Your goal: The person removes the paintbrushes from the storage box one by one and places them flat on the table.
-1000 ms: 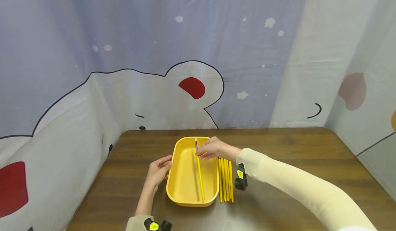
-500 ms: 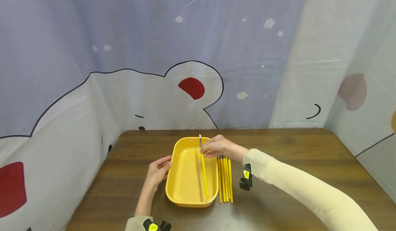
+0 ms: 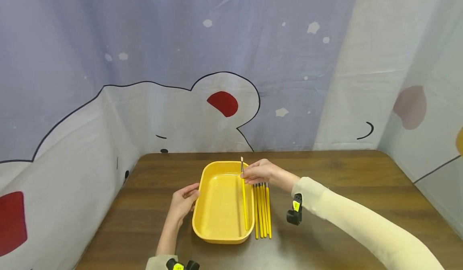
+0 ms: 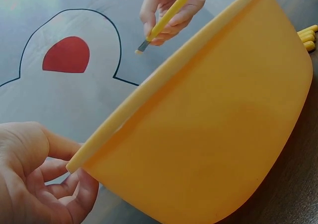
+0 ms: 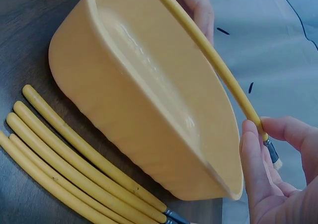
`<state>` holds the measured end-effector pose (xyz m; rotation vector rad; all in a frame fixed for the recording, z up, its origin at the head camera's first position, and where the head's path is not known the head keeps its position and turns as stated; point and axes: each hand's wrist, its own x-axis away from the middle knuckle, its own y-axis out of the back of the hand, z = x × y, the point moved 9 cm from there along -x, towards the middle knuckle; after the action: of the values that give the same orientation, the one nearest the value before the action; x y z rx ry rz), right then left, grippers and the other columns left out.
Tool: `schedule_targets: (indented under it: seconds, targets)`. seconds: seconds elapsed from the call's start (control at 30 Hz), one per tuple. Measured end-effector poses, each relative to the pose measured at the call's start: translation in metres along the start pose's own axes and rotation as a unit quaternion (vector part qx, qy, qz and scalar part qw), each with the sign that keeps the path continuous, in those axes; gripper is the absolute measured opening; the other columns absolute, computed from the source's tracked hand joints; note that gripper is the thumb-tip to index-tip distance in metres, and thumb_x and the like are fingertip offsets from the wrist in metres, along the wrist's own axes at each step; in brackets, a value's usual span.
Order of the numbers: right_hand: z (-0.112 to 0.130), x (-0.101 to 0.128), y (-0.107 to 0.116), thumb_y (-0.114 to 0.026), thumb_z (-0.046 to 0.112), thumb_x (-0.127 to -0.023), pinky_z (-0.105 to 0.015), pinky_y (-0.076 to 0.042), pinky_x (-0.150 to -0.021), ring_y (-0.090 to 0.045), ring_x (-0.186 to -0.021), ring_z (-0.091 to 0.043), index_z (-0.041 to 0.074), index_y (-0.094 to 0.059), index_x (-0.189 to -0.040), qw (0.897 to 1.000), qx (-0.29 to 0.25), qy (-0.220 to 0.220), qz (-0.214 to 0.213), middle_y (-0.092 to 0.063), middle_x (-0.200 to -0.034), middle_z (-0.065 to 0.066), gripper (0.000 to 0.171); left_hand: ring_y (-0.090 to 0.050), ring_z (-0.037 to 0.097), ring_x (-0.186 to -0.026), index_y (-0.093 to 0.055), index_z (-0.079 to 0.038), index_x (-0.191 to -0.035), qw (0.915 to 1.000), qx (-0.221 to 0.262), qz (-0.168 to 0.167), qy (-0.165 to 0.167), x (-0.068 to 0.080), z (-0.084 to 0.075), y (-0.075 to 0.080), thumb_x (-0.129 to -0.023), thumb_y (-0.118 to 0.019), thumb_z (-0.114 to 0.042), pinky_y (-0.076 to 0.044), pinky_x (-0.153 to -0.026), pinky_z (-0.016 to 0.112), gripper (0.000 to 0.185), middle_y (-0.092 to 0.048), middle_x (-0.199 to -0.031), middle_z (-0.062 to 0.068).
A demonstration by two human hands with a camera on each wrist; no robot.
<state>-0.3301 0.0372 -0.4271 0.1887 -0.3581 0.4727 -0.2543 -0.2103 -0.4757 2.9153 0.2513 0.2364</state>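
Note:
A yellow rectangular plastic basin (image 3: 221,211) with rounded corners stands on the wooden table. My left hand (image 3: 183,201) grips its left rim, thumb and fingers on either side of the edge in the left wrist view. Over the basin's right part, my right hand (image 3: 265,171) pinches a yellow-handled paintbrush (image 3: 244,205) near its dark ferrule. The pale bristles point to the far side and the handle runs back toward me. In the right wrist view the paintbrush (image 5: 213,60) passes above the basin's opening.
Several similar paintbrushes (image 3: 262,213) lie side by side on the table, close along the basin's right wall, handle ends toward me. A printed cloth (image 3: 289,81) hangs behind the wooden table (image 3: 336,189) and at both sides.
My right hand has moved to the right with the paintbrush, from the basin's middle to near its right wall. My left hand stays on the left rim.

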Motion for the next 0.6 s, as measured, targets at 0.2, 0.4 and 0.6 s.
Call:
schedule_targets:
  seconds: [0.2,0.4,0.6]
  targets:
    - [0.003,0.003,0.008,-0.066,0.003,-0.086,-0.021,-0.057,-0.065,-0.067,-0.065,-0.009,-0.014,-0.055,-0.122,1.0,-0.002,0.008,0.001,-0.072,-0.081,-0.005,0.042,-0.056,0.008,-0.071,-0.059,-0.003,-0.129,1.0,-0.003,-0.005,0.001,-0.001,-0.002,0.001,-0.094,-0.058,-0.009,-0.047,-0.056,0.021,0.036,-0.064,-0.114,0.018]
    - [0.003,0.008,0.011,-0.064,0.003,-0.087,-0.021,-0.057,-0.066,-0.067,-0.065,-0.008,-0.015,-0.054,-0.124,1.0,0.002,0.012,0.005,-0.072,-0.078,-0.003,0.042,-0.054,0.009,-0.069,-0.057,0.0,-0.13,0.9999,-0.008,-0.002,-0.008,0.002,-0.003,0.002,-0.095,-0.057,-0.009,-0.045,-0.055,0.022,0.037,-0.063,-0.116,0.021]
    - [-0.001,0.014,0.017,-0.065,0.002,-0.086,-0.02,-0.057,-0.064,-0.066,-0.06,-0.007,-0.016,-0.052,-0.123,1.0,-0.019,0.016,0.006,-0.07,-0.073,-0.002,0.043,-0.055,0.01,-0.068,-0.056,0.001,-0.131,1.0,0.009,0.002,-0.004,0.002,-0.003,0.001,-0.095,-0.057,-0.008,-0.046,-0.054,0.021,0.037,-0.065,-0.11,0.018]
